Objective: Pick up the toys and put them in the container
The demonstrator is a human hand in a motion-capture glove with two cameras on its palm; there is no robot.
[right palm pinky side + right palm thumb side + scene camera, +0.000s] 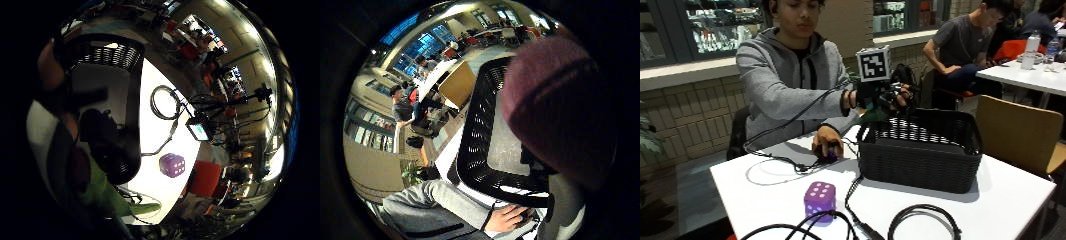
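Above the black woven plastic basket's (923, 150) rear rim, the gloved right hand (883, 97) grips a green soft toy (873, 114). Near the white counter's (1013, 200) front edge, well apart, stands a purple foam die (820, 198).

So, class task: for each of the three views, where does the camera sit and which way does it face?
Outside view: across the table, facing the person; gloved right hand holds a green toy above the black basket.
Little-finger palm view: looks down on the purple die.
Thumb palm view: looks into the basket; the bare hand shows.
Shared: all show the basket.
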